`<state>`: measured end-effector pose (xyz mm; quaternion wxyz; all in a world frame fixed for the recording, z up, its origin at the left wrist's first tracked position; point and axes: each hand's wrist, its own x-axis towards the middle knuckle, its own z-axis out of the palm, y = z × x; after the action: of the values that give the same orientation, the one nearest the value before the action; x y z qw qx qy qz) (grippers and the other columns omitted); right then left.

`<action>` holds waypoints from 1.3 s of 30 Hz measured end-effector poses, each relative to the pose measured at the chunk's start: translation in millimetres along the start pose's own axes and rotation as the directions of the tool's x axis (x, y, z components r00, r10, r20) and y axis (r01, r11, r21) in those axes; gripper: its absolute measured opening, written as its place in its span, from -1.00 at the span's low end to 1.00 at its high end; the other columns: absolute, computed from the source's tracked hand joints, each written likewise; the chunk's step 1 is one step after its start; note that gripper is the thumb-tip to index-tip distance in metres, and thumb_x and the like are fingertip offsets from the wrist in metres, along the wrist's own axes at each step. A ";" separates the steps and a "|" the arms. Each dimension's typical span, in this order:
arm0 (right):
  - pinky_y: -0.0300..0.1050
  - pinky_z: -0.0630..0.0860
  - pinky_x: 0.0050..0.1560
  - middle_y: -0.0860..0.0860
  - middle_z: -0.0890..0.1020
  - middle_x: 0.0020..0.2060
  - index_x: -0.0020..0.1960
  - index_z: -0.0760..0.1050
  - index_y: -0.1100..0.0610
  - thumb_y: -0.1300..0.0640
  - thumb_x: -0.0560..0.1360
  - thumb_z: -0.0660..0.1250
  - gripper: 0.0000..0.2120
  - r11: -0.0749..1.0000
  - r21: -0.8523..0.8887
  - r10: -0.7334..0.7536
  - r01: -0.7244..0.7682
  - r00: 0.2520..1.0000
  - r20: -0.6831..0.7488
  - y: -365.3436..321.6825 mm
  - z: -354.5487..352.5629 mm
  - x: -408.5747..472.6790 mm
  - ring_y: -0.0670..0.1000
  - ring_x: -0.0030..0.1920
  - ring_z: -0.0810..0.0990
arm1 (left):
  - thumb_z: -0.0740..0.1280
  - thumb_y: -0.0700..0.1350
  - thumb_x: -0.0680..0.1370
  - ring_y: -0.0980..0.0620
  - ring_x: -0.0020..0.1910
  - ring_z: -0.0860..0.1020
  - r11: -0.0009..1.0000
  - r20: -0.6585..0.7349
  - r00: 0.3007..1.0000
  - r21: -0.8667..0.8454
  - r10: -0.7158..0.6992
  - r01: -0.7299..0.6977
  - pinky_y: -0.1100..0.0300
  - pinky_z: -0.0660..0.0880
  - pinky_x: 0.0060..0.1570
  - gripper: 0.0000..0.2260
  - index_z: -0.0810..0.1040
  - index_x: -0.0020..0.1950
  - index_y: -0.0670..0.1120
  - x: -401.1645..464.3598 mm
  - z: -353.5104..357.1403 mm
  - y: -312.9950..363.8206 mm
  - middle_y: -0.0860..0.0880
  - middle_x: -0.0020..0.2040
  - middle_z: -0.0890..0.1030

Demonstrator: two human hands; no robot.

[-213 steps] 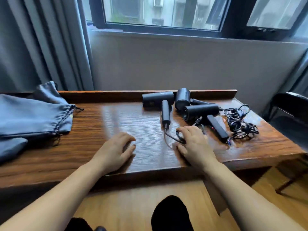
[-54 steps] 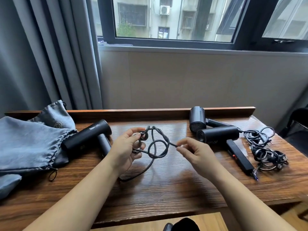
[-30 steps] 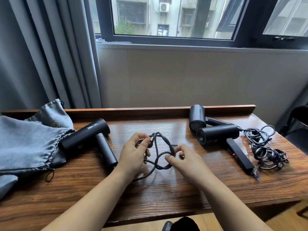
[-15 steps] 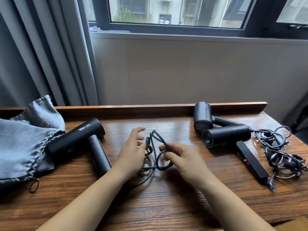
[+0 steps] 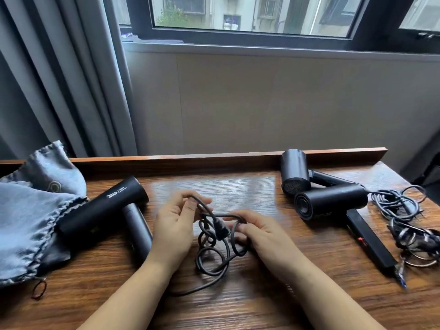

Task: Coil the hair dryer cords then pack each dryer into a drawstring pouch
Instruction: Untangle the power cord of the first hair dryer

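A black hair dryer (image 5: 104,209) lies at the left of the wooden table (image 5: 250,303), its handle pointing toward me. Its dark cord (image 5: 210,256) runs to the table's middle in several loose loops. My left hand (image 5: 175,228) pinches an upper loop of that cord. My right hand (image 5: 258,231) grips the cord beside its plug (image 5: 220,226). Two more black dryers (image 5: 329,201) lie at the right with a tangle of cords (image 5: 409,222). Grey drawstring pouches (image 5: 31,215) are piled at the far left, touching the first dryer's barrel.
A raised wooden lip (image 5: 214,159) runs along the table's back edge below the wall and window. Grey curtains (image 5: 59,79) hang at the left. Bare wood shows between the hands and the right-hand dryers.
The loops have come down from above the table onto the wood. My hands have drawn closer together on the cord, and the plug now lies by my right fingers.
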<state>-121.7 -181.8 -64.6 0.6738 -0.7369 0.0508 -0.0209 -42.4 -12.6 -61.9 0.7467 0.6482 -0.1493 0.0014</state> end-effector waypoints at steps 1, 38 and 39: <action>-0.09 0.51 0.09 0.01 0.72 -0.02 0.20 0.59 0.17 0.36 0.60 0.19 -0.72 0.997 0.069 0.024 -0.025 1.000 0.008 0.9 2.7 -1.6 0.04 -0.01 0.61 | 0.24 -0.08 0.61 -0.13 -0.15 0.70 0.999 -0.035 0.999 -0.023 -0.034 0.034 0.09 0.63 -0.11 -0.85 0.56 -0.06 -0.11 0.4 0.6 1.7 -0.11 -0.12 0.72; -0.13 0.61 -0.25 0.34 0.66 -0.05 0.12 0.43 0.18 0.23 0.64 0.25 -0.93 0.933 0.348 0.126 -0.086 0.988 -0.094 5.5 14.8 -6.2 0.12 -0.21 0.69 | 0.36 -0.33 0.55 0.10 -0.06 0.62 0.948 0.377 0.901 0.302 -0.215 0.100 0.20 0.59 -0.08 -0.40 0.32 0.45 0.18 -42.3 -11.0 12.9 -0.14 0.17 0.62; -0.12 0.62 -0.21 0.32 0.66 -0.06 0.13 0.42 0.17 0.23 0.64 0.25 -0.92 0.920 0.384 0.125 -0.078 0.987 -0.099 7.2 16.0 -6.3 0.13 -0.18 0.69 | 0.36 -0.31 0.55 0.07 -0.01 0.62 0.948 0.383 0.902 0.309 -0.198 0.076 0.19 0.57 0.00 -0.39 0.32 0.46 0.21 -41.9 -13.0 12.3 -0.16 0.21 0.61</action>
<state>-126.7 -166.0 -72.9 0.7992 -0.5866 0.1248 -0.0401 -82.0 10.0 -61.0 0.5951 0.7442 -0.2540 -0.1658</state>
